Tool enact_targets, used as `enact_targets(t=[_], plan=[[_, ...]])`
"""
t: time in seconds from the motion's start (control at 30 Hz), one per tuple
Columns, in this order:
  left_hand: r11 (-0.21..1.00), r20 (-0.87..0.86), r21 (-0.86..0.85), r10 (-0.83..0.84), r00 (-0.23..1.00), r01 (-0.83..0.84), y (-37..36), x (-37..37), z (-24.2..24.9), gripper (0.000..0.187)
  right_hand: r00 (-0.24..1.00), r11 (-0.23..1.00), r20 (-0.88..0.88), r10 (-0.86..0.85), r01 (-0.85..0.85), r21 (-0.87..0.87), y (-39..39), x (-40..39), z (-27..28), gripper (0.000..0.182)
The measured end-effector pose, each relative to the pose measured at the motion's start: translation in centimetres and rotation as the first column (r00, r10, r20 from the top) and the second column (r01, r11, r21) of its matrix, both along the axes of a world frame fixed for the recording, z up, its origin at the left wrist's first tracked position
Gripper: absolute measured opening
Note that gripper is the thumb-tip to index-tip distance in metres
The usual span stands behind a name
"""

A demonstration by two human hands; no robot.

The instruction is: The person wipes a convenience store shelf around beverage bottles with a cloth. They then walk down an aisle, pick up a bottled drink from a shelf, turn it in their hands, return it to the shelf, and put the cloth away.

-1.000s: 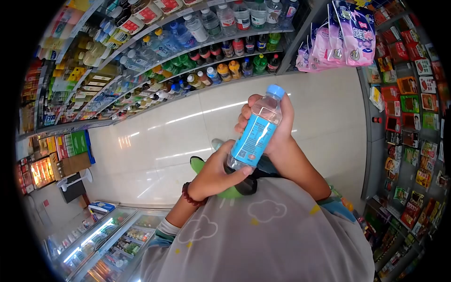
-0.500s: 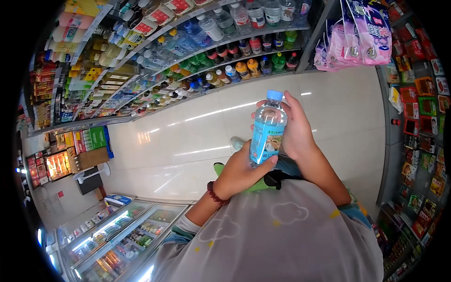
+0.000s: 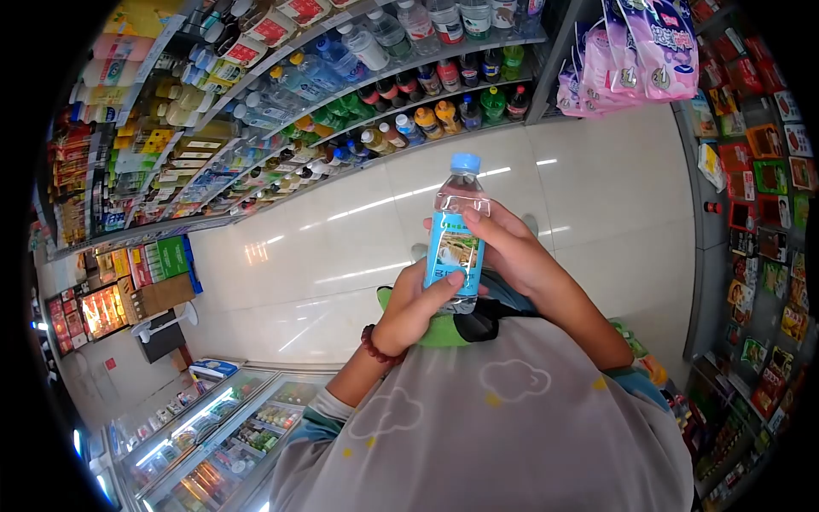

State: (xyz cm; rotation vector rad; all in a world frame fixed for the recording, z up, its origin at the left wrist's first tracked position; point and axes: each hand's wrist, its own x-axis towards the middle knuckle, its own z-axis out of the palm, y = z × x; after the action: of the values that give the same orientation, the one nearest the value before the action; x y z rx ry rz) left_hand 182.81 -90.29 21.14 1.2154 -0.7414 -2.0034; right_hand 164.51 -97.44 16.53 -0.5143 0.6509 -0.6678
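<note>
A clear water bottle (image 3: 459, 243) with a blue cap (image 3: 465, 162) and a blue picture label stands nearly upright in front of my body. My left hand (image 3: 416, 305) is wrapped round its lower part, thumb across the label; a dark red bead bracelet (image 3: 375, 343) circles that wrist. My right hand (image 3: 508, 247) grips the bottle from the right, its thumb near the top of the label and its fingers behind. The cap is on, and neither hand touches it.
Shelves of drink bottles (image 3: 444, 119) curve along the far side. Pink bags (image 3: 648, 51) hang at upper right, beside a rack of packaged snacks (image 3: 772, 213). Glass-topped display cases (image 3: 230, 427) stand at lower left. Pale tiled floor (image 3: 324, 247) lies between.
The bottle has moved left and its label now faces me more. My right hand has slid from beside the cap down to the bottle's body. The whole view has shifted slightly.
</note>
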Motion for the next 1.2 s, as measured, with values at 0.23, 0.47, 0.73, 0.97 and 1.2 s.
enact_targets(t=[0.23, 0.47, 0.73, 0.97, 1.2], plan=[[0.999, -0.016, -0.034, -0.004, 1.0, 0.003, 0.2, 0.0, -0.2, 0.044, 0.999, 0.999, -0.034, -0.018, 0.016, -0.046, 0.0, 0.1, 0.3, 0.055], [0.999, -0.045, -0.033, -0.033, 0.998, 0.031, 0.3, 0.4, -0.7, 0.045, 0.999, 0.999, 0.031, 0.015, -0.016, 0.032, 0.1, -0.3, -0.4, 0.056], [0.983, 0.127, -0.147, -0.09, 0.988, 0.108, 0.9, 0.2, -1.7, 0.059, 0.997, 0.998, -0.059, -0.046, 0.048, 0.04, 0.4, -0.3, 0.2, 0.059], [0.984, 0.219, -0.156, -0.05, 0.974, 0.086, 0.9, -0.9, -0.9, 0.054, 0.992, 0.996, -0.097, -0.076, 0.081, 0.044, 0.3, -0.1, 0.1, 0.06], [0.947, 0.582, -0.3, 0.085, 0.809, 0.116, 0.8, -1.9, -0.7, 0.068, 0.98, 0.985, -0.106, -0.169, 0.17, 0.006, 0.6, 0.4, -0.6, 0.057]])
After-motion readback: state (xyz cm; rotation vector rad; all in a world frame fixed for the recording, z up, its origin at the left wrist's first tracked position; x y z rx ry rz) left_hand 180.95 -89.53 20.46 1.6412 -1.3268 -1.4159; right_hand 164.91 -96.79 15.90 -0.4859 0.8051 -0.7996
